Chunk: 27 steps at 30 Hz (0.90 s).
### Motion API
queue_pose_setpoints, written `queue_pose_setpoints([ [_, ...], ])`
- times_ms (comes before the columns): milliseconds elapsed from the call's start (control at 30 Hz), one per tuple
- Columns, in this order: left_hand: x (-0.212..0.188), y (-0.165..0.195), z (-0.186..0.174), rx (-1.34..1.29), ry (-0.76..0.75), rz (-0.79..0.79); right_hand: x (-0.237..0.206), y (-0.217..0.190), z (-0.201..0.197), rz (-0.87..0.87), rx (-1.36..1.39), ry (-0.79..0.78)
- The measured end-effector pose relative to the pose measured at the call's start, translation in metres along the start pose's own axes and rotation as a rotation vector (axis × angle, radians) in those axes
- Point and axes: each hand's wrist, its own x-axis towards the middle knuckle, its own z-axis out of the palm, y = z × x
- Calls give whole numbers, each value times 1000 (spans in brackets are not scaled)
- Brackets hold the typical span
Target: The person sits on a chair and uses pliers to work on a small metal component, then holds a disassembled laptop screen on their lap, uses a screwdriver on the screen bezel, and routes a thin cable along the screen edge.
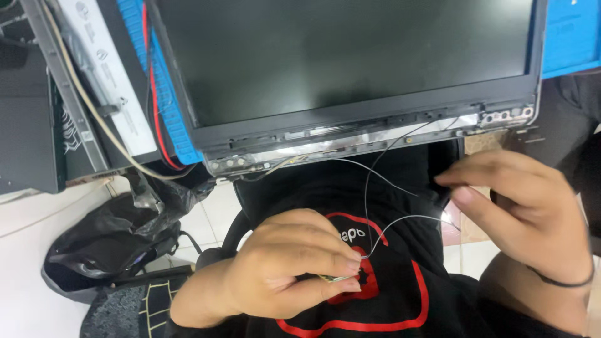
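Head view, looking down over the person's lap: nearest the camera is a black top with a red printed shape [400, 313], and just above it the left hand [282, 269], its fingers [338, 260] pressed together on the end of a thin grey wire [400, 220]. From that pinch the wire rises in a loop and runs across toward the right hand [526, 213], which sits a little farther out on the right side with a dark band [563, 283] round the wrist. Its thumb and fingers are drawn close together beside the wire, but whether they actually grip it cannot be told. A second thin wire [375, 172] climbs from between the hands to the lower edge of a laptop screen panel [350, 56], which lies tilted over the knees with its bottom bezel stripped, showing a silvery strip and hinge brackets [507, 116] at the corner. Between the hands and that lower edge there is a band of open room, crossed only by the two wires. To the left, low down, a crumpled black plastic bag [106, 238] lies on the pale tiled floor [25, 269]. Farther off, beyond the panel's left edge, lie a blue strip [166, 94], a red cable [153, 106], a beige cord [94, 106] and a grey metal frame [59, 81].
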Motion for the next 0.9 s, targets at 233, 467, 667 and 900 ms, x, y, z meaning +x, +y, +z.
queue_pose_setpoints([
  [233, -9, 8, -13, 95, 49, 24, -3, -36, -5, -192, 20, -123],
  [467, -14, -1, -11, 204, -126, -142, 7, -34, -23, -35, -197, 85],
  [667, -24, -47, 3, 410, -167, -287, 9, -30, -10, 68, -83, 276],
  [900, -23, -97, 31, 438, -32, -240, 25, -12, -21, 2, -220, 230],
])
